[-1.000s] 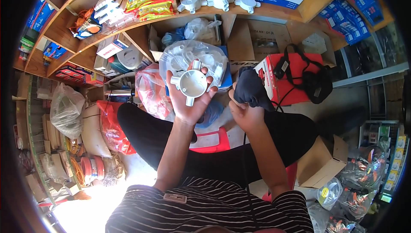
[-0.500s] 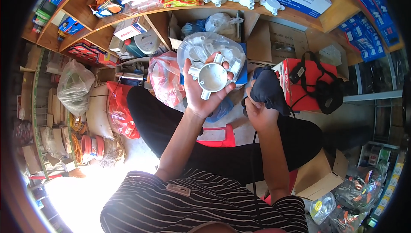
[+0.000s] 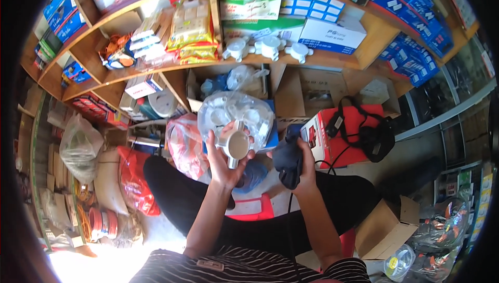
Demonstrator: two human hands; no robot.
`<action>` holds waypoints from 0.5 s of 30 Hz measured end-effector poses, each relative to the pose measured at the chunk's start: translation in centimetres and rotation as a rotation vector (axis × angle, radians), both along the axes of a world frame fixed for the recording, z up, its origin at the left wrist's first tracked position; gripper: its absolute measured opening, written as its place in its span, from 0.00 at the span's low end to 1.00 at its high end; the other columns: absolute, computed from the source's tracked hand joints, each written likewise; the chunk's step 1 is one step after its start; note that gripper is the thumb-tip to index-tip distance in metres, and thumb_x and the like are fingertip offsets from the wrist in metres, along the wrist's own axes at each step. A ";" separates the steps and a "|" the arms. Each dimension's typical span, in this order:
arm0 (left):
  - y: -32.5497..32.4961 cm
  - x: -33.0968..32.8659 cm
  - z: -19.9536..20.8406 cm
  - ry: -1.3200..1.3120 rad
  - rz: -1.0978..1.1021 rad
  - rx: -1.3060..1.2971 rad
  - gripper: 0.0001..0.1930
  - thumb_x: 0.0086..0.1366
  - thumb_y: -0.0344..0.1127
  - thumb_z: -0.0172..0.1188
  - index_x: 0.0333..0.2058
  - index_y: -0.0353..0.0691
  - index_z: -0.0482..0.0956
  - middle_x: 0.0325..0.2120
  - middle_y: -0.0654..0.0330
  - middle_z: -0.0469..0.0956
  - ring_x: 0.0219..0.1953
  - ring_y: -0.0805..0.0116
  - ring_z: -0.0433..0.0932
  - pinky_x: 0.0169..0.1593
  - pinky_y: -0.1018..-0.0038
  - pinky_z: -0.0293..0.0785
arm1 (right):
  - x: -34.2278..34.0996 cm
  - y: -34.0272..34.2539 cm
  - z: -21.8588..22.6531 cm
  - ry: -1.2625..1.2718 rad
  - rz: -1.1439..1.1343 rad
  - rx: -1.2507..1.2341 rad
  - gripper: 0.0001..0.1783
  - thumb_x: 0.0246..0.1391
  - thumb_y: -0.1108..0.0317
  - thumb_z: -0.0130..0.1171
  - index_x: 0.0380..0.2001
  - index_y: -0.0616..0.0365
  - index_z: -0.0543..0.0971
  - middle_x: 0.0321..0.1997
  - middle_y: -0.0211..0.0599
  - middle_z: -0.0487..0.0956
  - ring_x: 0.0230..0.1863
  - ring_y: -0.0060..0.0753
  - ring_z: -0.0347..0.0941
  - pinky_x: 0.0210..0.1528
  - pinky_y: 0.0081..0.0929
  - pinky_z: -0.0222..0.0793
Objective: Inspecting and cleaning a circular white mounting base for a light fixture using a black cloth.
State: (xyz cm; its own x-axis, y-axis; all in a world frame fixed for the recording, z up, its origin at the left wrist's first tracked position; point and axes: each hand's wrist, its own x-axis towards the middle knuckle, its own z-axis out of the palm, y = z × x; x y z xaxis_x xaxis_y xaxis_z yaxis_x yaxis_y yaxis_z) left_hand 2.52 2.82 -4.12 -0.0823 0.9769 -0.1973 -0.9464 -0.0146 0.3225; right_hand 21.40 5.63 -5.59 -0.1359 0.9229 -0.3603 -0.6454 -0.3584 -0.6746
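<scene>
My left hand [image 3: 220,173] is closed round a white round conduit junction box [image 3: 238,146] with short pipe spouts, its hollow side tilted toward the right. In my right hand [image 3: 307,171] is a bunched black cloth [image 3: 287,159], gripped along its right side. The two hands are apart, with the cloth just right of the box. Behind the junction box sits a clear plastic bag [image 3: 210,114] of white fittings. Three similar white junction boxes [image 3: 269,47] stand in a row on the wooden shelf [image 3: 197,67] ahead.
A red box [image 3: 325,127] with a black strapped device [image 3: 382,142] on it stands at the right. Pink bags [image 3: 184,142] and red bags [image 3: 136,181] lie at the left. An open cardboard carton [image 3: 384,231] is at the lower right. A black cable [image 3: 291,226] runs down past my right forearm.
The view has tilted up, showing more shelving. My left hand has turned the junction box sideways. My right hand has turned over, and the cloth now hangs lower and nearer the box.
</scene>
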 end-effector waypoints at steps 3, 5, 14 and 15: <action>0.1 -0.2 0.1 0.624 -0.070 0.215 0.37 0.61 0.59 0.68 0.59 0.43 0.66 0.50 0.52 0.73 0.49 0.59 0.75 0.43 0.64 0.78 | 1.1 0.6 1.9 0.249 0.197 0.186 0.15 0.72 0.57 0.43 0.43 0.55 0.75 0.43 0.37 0.76 0.45 0.37 0.79 0.53 0.57 0.80; 0.5 -0.4 -0.2 0.770 -0.097 0.238 0.41 0.55 0.52 0.76 0.60 0.40 0.65 0.51 0.54 0.72 0.53 0.64 0.74 0.52 0.69 0.75 | 0.7 0.8 3.2 0.296 0.171 0.205 0.14 0.70 0.57 0.45 0.41 0.55 0.73 0.42 0.38 0.74 0.46 0.40 0.77 0.48 0.59 0.82; 1.0 -0.6 0.5 1.047 -0.053 0.168 0.36 0.56 0.30 0.76 0.60 0.40 0.65 0.51 0.57 0.72 0.55 0.68 0.73 0.59 0.71 0.71 | -1.6 0.1 5.1 -0.848 0.410 0.625 0.19 0.59 0.61 0.68 0.45 0.62 0.75 0.35 0.37 0.83 0.39 0.25 0.79 0.45 0.26 0.73; 1.0 -0.9 0.3 1.048 -0.049 0.172 0.36 0.56 0.30 0.76 0.60 0.40 0.65 0.51 0.57 0.72 0.55 0.68 0.73 0.59 0.71 0.71 | -1.8 0.3 5.0 -0.843 0.439 0.618 0.19 0.61 0.59 0.67 0.46 0.63 0.76 0.36 0.40 0.84 0.40 0.29 0.81 0.47 0.29 0.74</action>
State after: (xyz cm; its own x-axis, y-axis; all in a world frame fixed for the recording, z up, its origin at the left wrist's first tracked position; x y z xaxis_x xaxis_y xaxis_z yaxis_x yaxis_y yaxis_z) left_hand 1.66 3.86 -3.85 -0.0909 0.9917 0.0909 -0.1981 -0.1074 0.9743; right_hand 19.64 5.94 -0.63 -0.4218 0.9066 0.0109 0.1979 0.1038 -0.9747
